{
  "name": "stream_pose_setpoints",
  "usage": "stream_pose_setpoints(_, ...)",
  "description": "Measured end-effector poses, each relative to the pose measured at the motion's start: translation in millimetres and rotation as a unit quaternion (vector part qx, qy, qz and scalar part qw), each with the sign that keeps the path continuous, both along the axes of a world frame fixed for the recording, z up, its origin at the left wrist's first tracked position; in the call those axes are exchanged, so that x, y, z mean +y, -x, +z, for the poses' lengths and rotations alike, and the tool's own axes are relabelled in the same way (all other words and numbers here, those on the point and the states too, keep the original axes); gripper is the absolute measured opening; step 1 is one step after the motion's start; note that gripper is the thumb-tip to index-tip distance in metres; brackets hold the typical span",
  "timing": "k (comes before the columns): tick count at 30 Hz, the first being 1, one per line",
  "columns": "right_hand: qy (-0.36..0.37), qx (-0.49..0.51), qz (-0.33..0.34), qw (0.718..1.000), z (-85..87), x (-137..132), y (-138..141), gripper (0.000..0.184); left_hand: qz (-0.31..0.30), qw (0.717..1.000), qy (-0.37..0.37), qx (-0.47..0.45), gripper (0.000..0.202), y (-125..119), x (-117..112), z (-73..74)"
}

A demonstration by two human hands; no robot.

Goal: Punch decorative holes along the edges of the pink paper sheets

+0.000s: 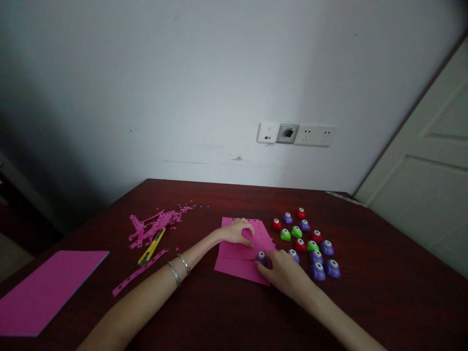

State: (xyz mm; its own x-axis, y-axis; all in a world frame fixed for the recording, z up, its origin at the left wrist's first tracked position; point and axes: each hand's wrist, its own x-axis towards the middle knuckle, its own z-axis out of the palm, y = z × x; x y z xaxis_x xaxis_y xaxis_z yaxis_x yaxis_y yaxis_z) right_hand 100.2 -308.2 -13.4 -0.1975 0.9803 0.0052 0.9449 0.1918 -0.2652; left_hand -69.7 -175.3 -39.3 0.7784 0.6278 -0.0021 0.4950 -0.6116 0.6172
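Two pieces of pink paper [234, 268] lie partly overlapped on the table in front of me, with small punched holes along the upper one's top edge. My left hand [237, 232] rests on the upper piece, thumb and fingers curved and apart, nothing between them. At the paper's right side, my right hand [283, 269] grips a small purple craft punch [261, 258] with a round white button. Its contact with the paper's edge is partly hidden by my fingers. Just behind the right hand stands another purple craft punch [293, 255].
Several purple, red and green craft punches [296, 232] stand to the right. At left are pink paper scraps [153, 228], a yellow utility knife [151, 247] and a punched pink strip [133, 276]. A pink sheet stack [51, 290] lies far left. A wall [204, 97] rises behind the table [204, 312].
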Motion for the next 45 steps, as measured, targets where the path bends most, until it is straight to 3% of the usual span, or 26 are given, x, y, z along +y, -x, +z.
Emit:
stream_pose_setpoints(7,0.019,0.047,0.012,0.999,2.8,-17,1,0.026,0.004,1.000,0.016,-0.001,0.038,-1,-1,3.7)
stream_pose_setpoints(13,0.013,0.049,-0.046,0.998,2.5,-31,-29,0.030,0.009,1.000,0.014,-0.009,0.037,1,-1,1.2)
stream_pose_setpoints(21,0.026,0.030,-0.135,0.990,-26.6,-46,-76,0.031,0.017,0.999,0.037,0.001,0.038,0,-7,10.2)
stream_pose_setpoints(30,0.030,-0.011,-0.151,0.988,-39.2,-45,-85,0.032,0.025,0.999,0.033,-0.022,0.035,-2,-9,7.5)
stream_pose_setpoints(33,0.024,-0.019,-0.159,0.987,-34.4,-46,-86,0.035,0.048,0.998,0.012,-0.043,0.025,-1,-7,11.5)
stream_pose_setpoints(37,0.013,-0.008,-0.164,0.986,-17.1,-43,-87,0.037,0.147,0.987,-0.061,-0.006,0.019,15,6,23.8)
stream_pose_setpoints(41,-0.025,0.001,-0.139,0.990,9.8,-28,-81,0.032,0.202,0.973,-0.097,0.059,0.036,47,25,32.0)
stream_pose_setpoints(45,-0.052,0.035,-0.081,0.995,35.6,0,-70,0.031,0.222,0.966,-0.064,0.117,0.051,68,36,31.3)
